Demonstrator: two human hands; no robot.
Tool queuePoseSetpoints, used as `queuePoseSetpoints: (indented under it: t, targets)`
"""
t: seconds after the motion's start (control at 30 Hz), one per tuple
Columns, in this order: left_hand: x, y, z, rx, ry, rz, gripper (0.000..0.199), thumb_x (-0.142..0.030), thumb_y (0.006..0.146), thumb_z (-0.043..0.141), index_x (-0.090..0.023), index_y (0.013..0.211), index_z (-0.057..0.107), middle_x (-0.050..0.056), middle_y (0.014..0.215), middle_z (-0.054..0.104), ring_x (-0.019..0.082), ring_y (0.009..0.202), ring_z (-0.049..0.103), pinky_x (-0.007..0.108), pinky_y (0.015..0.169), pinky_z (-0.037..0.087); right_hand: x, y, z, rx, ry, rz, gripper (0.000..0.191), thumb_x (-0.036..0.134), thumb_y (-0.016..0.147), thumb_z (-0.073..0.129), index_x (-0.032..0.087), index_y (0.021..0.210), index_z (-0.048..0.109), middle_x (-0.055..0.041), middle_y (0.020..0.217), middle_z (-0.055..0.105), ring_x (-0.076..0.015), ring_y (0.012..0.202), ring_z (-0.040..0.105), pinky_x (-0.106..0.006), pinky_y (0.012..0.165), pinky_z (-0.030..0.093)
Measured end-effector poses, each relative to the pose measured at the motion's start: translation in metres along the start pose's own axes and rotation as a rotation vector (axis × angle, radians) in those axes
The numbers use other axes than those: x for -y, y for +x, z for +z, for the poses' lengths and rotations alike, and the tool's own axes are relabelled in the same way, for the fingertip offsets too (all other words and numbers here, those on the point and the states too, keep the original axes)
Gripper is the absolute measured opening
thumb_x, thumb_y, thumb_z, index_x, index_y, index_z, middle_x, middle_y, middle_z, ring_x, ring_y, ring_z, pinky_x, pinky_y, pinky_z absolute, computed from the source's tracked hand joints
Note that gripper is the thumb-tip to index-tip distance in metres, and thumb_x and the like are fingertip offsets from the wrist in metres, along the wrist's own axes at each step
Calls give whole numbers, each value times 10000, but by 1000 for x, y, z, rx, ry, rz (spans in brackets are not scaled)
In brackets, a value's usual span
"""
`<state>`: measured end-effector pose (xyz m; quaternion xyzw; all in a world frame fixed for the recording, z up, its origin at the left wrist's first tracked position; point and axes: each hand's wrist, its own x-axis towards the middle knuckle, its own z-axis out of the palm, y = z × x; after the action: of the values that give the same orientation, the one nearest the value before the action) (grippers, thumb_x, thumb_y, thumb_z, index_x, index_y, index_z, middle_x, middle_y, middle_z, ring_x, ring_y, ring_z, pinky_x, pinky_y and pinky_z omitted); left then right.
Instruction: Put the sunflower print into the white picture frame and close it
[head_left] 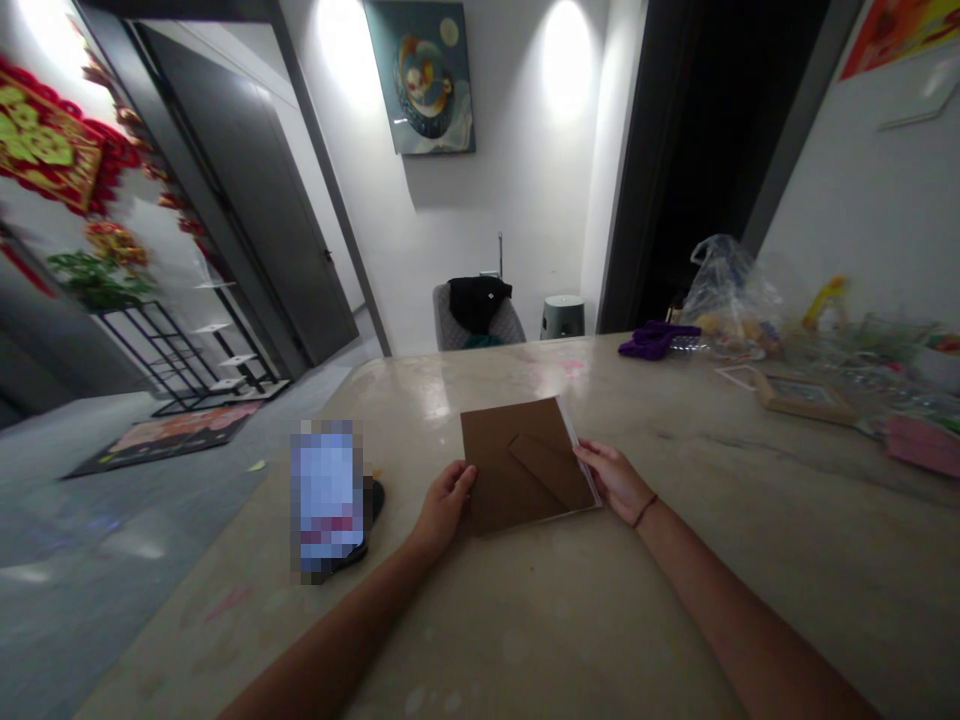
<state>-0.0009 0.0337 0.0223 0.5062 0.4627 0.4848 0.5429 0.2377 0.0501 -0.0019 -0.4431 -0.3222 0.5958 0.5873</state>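
Between my two hands is a picture frame (495, 450), its brown backboard with a stand flap facing me and a pale edge showing along the right side. My left hand (448, 497) grips its left edge, thumb on the back. On the opposite edge, the fingers and thumb of my right hand (611, 477) are closed around the rim. The frame is held tilted over the marble-look table (517, 620); whether its lower edge touches the tabletop I cannot tell. The front of the frame is hidden.
Left of my hands stands a blurred-out screen (326, 490) on a dark stand. Toward the right lie a wooden photo frame (802, 397), a pink packet (922, 443), a purple cloth (656, 340) and a clear plastic bag (727, 295). A chair (442, 315) stands beyond the far edge.
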Motion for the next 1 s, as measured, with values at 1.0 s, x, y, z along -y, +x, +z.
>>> queuePoseSetpoints:
  t: [1.0]
  targets:
    - [5, 6, -8, -160, 85, 49, 315, -483, 645, 572, -175, 712, 564, 26, 727, 642, 192, 706, 577, 291, 654, 449, 13, 16, -44, -146, 41, -63, 227, 257, 571, 677, 184, 786, 667, -12, 695, 708, -228, 742, 664, -370, 708, 541]
